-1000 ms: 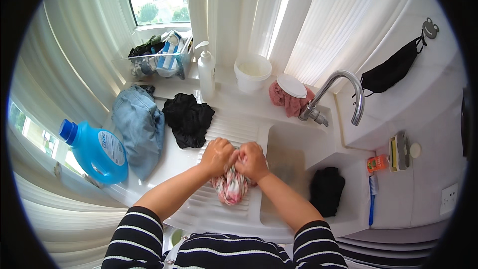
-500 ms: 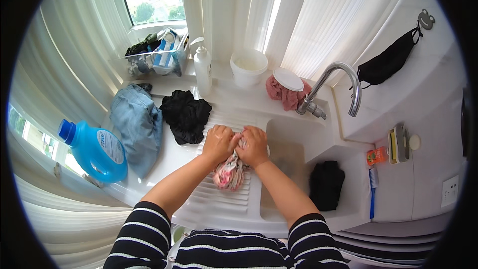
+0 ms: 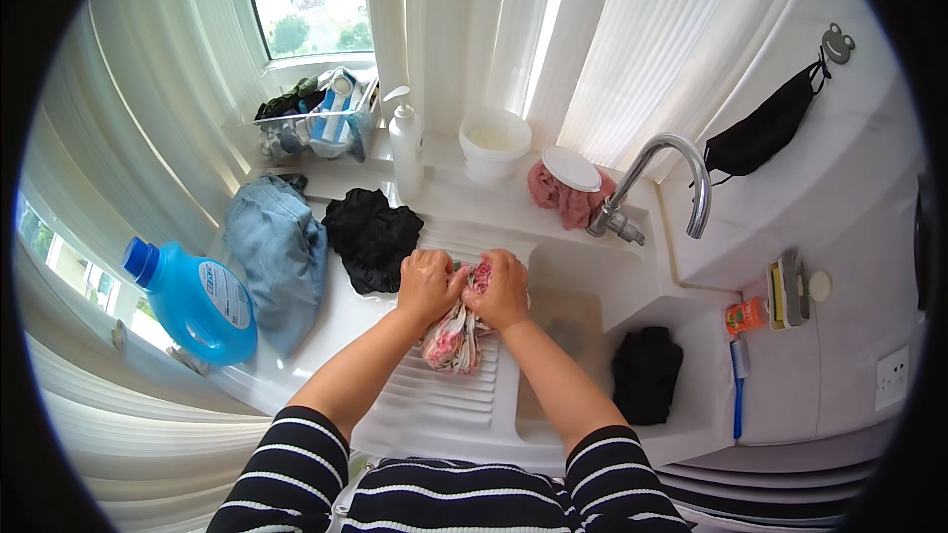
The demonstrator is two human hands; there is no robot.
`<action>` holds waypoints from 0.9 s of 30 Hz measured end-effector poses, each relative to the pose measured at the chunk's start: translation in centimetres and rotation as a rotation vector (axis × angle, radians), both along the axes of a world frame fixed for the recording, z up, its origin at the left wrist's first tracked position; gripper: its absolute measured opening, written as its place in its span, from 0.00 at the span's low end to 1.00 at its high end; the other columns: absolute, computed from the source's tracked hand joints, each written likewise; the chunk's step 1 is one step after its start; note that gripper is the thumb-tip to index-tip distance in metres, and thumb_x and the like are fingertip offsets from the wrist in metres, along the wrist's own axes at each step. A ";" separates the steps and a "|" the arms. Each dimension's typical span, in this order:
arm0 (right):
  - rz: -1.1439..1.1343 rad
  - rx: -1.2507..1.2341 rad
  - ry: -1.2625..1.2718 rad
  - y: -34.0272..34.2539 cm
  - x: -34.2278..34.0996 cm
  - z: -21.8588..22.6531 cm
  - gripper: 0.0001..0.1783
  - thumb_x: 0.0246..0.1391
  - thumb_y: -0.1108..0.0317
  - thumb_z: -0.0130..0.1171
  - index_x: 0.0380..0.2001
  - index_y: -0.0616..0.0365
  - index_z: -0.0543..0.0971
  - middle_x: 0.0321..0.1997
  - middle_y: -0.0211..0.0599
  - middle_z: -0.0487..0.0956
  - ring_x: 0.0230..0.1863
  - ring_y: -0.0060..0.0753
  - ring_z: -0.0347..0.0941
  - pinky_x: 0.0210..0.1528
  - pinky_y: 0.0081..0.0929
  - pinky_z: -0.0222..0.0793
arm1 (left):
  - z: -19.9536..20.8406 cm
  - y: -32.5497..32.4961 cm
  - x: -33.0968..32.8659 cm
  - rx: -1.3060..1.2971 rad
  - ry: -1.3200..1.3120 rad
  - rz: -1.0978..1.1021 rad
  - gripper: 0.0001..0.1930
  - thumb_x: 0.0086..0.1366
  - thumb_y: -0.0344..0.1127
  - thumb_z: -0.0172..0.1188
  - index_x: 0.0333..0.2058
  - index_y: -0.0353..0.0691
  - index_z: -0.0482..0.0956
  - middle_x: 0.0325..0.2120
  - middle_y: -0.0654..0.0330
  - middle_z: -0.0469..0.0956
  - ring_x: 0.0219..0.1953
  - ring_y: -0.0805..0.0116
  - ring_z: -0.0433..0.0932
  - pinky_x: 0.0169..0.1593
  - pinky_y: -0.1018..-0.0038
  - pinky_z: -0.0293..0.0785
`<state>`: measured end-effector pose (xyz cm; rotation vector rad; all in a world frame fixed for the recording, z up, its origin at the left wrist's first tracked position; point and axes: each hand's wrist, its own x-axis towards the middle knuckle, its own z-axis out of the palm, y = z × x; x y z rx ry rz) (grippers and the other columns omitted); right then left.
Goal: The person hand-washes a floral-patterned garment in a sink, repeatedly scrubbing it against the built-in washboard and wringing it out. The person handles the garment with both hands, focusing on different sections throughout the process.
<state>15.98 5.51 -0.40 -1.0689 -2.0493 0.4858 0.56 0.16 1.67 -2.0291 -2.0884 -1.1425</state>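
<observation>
A bunched floral cloth (image 3: 453,341), pink and cream, is gripped between my two hands over the ribbed washboard (image 3: 434,400). My left hand (image 3: 429,286) is closed on its left side. From the right, my right hand (image 3: 501,291) clasps the same cloth, the two thumbs close together. Its lower end hangs toward me onto the ridges. Just beyond my left hand lies a crumpled black garment (image 3: 370,237), with a light blue denim garment (image 3: 276,257) to its left. The sink basin (image 3: 563,266) opens right beside my right hand.
A blue detergent bottle (image 3: 193,306) stands at the left. Along the back are a clear bin (image 3: 316,133), a pump bottle (image 3: 405,153), a white tub (image 3: 494,143) and a pink cloth (image 3: 558,197). The faucet (image 3: 681,143) arches over the sink; black cloth (image 3: 647,375) lies at its right.
My hands stay on the floral cloth, which has shifted slightly in their grip; more pink fabric shows between them. The whole view has tilted a little.
</observation>
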 end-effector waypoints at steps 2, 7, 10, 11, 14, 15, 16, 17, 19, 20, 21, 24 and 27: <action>-0.146 -0.124 -0.208 -0.1 -0.9 -0.1 0.29 0.38 0.51 0.68 0.43 0.55 0.77 0.59 0.47 0.71 0.61 0.53 0.65 0.61 0.52 0.61 | -1.2 1.2 -0.1 0.149 0.048 0.178 0.19 0.57 0.50 0.65 0.33 0.38 0.79 0.31 0.51 0.78 0.40 0.48 0.75 0.47 0.58 0.68; 0.330 0.081 0.128 -7.3 4.2 2.9 0.21 0.32 0.58 0.71 0.32 0.54 0.78 0.57 0.49 0.71 0.58 0.58 0.66 0.61 0.54 0.62 | 1.9 -8.0 0.5 0.140 -0.048 -0.357 0.18 0.52 0.47 0.70 0.24 0.40 0.75 0.37 0.54 0.75 0.44 0.49 0.73 0.48 0.55 0.67; 0.567 0.302 0.219 -11.4 6.0 1.9 0.14 0.34 0.66 0.71 0.25 0.51 0.75 0.49 0.40 0.74 0.55 0.48 0.68 0.61 0.50 0.61 | 1.6 -13.0 0.4 0.183 0.170 -0.472 0.16 0.47 0.46 0.71 0.22 0.43 0.75 0.34 0.56 0.73 0.43 0.53 0.71 0.47 0.56 0.63; 0.518 0.308 0.216 -10.5 5.3 1.0 0.14 0.34 0.66 0.71 0.24 0.52 0.74 0.48 0.41 0.75 0.54 0.49 0.68 0.60 0.50 0.62 | 1.2 -11.8 0.1 0.163 0.169 -0.467 0.15 0.48 0.46 0.70 0.22 0.43 0.75 0.33 0.56 0.73 0.42 0.53 0.72 0.46 0.57 0.64; 0.233 -0.014 0.109 -4.1 1.3 -1.0 0.15 0.35 0.62 0.69 0.28 0.53 0.77 0.50 0.42 0.75 0.56 0.51 0.68 0.60 0.48 0.63 | 0.1 -4.9 -1.2 -0.092 0.062 -0.167 0.15 0.53 0.46 0.65 0.29 0.39 0.79 0.32 0.53 0.76 0.40 0.49 0.74 0.44 0.57 0.67; 0.049 -0.028 0.086 -2.2 -0.4 -0.5 0.16 0.35 0.61 0.69 0.29 0.55 0.78 0.50 0.44 0.75 0.55 0.53 0.68 0.59 0.49 0.63 | 0.0 -2.8 -0.9 -0.048 0.019 -0.016 0.16 0.55 0.47 0.64 0.29 0.38 0.79 0.31 0.53 0.77 0.40 0.48 0.74 0.44 0.58 0.68; -0.140 -0.033 0.064 -1.1 -1.5 0.0 0.17 0.35 0.61 0.68 0.31 0.56 0.78 0.50 0.47 0.75 0.54 0.56 0.69 0.59 0.50 0.63 | 0.0 -1.5 -0.6 0.007 -0.023 0.130 0.17 0.57 0.48 0.63 0.30 0.38 0.79 0.31 0.53 0.78 0.40 0.48 0.75 0.44 0.58 0.69; -0.087 -0.075 0.047 -1.4 -1.6 0.1 0.17 0.36 0.60 0.68 0.31 0.56 0.78 0.50 0.47 0.75 0.54 0.56 0.68 0.59 0.49 0.62 | -0.2 -1.6 -0.7 -0.070 -0.086 0.091 0.17 0.58 0.48 0.63 0.29 0.38 0.79 0.32 0.53 0.79 0.40 0.48 0.75 0.44 0.59 0.69; 0.014 -0.162 0.004 -2.1 -1.3 0.3 0.18 0.37 0.59 0.68 0.31 0.57 0.78 0.50 0.49 0.75 0.54 0.58 0.68 0.60 0.48 0.61 | 0.1 -1.9 -0.4 -0.225 -0.221 0.008 0.18 0.59 0.50 0.62 0.28 0.38 0.79 0.33 0.55 0.80 0.40 0.48 0.75 0.45 0.59 0.69; 0.159 -0.048 0.070 -4.1 0.0 0.6 0.18 0.35 0.60 0.68 0.30 0.56 0.78 0.50 0.48 0.75 0.54 0.57 0.68 0.59 0.47 0.62 | 0.4 -4.4 0.1 -0.092 -0.189 -0.100 0.16 0.60 0.47 0.62 0.25 0.39 0.78 0.31 0.56 0.79 0.40 0.50 0.76 0.45 0.60 0.68; 0.316 0.026 0.075 -6.6 1.7 2.8 0.16 0.32 0.61 0.69 0.28 0.54 0.79 0.49 0.44 0.76 0.54 0.54 0.68 0.58 0.47 0.63 | 0.6 -7.0 0.0 0.069 -0.086 -0.217 0.14 0.57 0.45 0.65 0.22 0.42 0.76 0.28 0.58 0.77 0.39 0.53 0.76 0.45 0.59 0.67; 0.534 0.372 0.067 -11.6 5.5 2.2 0.14 0.27 0.64 0.71 0.23 0.49 0.78 0.45 0.35 0.77 0.47 0.46 0.71 0.52 0.45 0.67 | 1.9 -13.0 0.6 0.298 0.146 -0.480 0.15 0.47 0.40 0.71 0.17 0.46 0.71 0.24 0.62 0.72 0.33 0.61 0.72 0.41 0.62 0.63; 0.442 0.227 0.194 -8.0 3.7 0.5 0.15 0.29 0.65 0.69 0.23 0.52 0.74 0.40 0.39 0.75 0.41 0.48 0.71 0.43 0.45 0.68 | 0.3 -7.8 0.1 0.206 0.093 -0.372 0.15 0.51 0.42 0.67 0.17 0.44 0.70 0.20 0.58 0.71 0.28 0.56 0.70 0.35 0.60 0.62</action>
